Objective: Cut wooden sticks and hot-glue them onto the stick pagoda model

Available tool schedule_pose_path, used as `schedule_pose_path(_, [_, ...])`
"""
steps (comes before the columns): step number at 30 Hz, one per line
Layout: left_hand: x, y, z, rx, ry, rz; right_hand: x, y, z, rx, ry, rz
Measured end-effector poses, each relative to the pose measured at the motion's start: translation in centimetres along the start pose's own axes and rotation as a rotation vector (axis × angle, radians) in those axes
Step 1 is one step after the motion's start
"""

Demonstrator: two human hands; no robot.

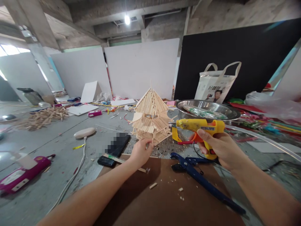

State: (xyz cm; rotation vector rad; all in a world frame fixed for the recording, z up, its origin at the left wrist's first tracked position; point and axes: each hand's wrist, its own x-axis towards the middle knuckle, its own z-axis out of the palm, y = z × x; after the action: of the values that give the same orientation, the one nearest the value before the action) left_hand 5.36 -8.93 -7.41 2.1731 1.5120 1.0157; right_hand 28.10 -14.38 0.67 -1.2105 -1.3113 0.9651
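Note:
A small pagoda-like model [152, 108] built of thin wooden sticks stands upright in the middle, with a pointed top roof and a wider tier below. My left hand [141, 151] is at its lower front edge, fingertips pinched against the base; whether a small piece sits between them is hidden. In my right hand [222, 147] is a yellow hot glue gun [195, 124], a finger near its orange trigger. Its nozzle points left at the model's right side. A clear glue stick [263, 135] trails from the gun's back.
Blue cutters [204, 180] lie on a brown board [141, 194] in front, among wood scraps. A phone [115, 150] lies left of my left hand. Behind the gun stands a metal basin [209, 108]. A stick pile [47, 118] and a purple power strip [25, 174] are at left.

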Motion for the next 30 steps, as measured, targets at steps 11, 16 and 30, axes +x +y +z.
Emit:
schedule_pose_path(11, [0.9,0.8,1.4,-0.495,-0.097,-0.216,0.1,0.3,0.0,0.004,-0.03,-0.002])
schedule_pose_path(16, [1.0,1.3,1.8,-0.872,-0.117,-0.331,0.3,0.7,-0.2,-0.004,-0.035,0.019])
schedule_pose_path(30, [1.7,0.0,0.8,-0.81,-0.14,-0.261,0.1,0.0,0.3,0.049,-0.025,0.017])
